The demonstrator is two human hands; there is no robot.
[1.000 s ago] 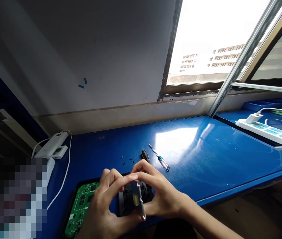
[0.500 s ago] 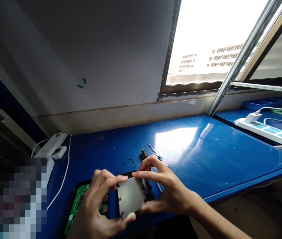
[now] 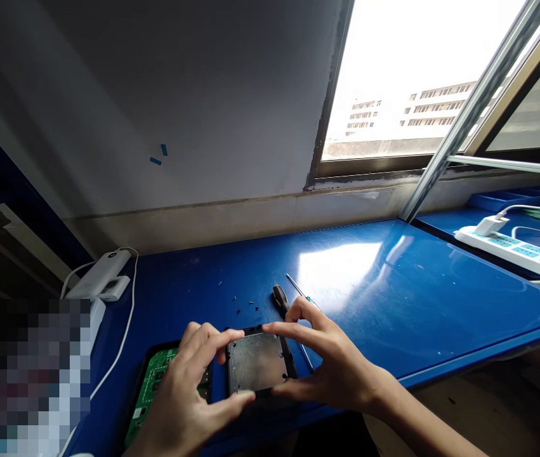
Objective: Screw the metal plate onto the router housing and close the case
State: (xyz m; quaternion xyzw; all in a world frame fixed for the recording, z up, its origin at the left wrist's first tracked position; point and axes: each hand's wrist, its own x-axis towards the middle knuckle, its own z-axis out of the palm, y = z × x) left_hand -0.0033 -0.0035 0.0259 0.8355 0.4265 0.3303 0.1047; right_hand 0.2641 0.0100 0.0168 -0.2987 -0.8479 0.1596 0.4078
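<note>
Both hands closed in a grip on the metal plate (image 3: pixel 256 362): left hand (image 3: pixel 188 393) at its left edge, right hand (image 3: pixel 331 368) at its right. Plate low on the bench (image 3: pixel 393 304), just right of the green circuit board (image 3: pixel 153 387), near the screwdriver (image 3: pixel 280 298).

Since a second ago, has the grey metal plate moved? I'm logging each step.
Yes. The metal plate, then tilted on edge between both hands, now lies flat in the black frame beside the green circuit board.

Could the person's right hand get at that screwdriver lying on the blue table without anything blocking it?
Probably yes. The right hand rests on the metal plate, and the screwdriver lies on the blue table just beyond its fingertips. Nothing stands between them; the tiny screws lie off to the left.
</note>
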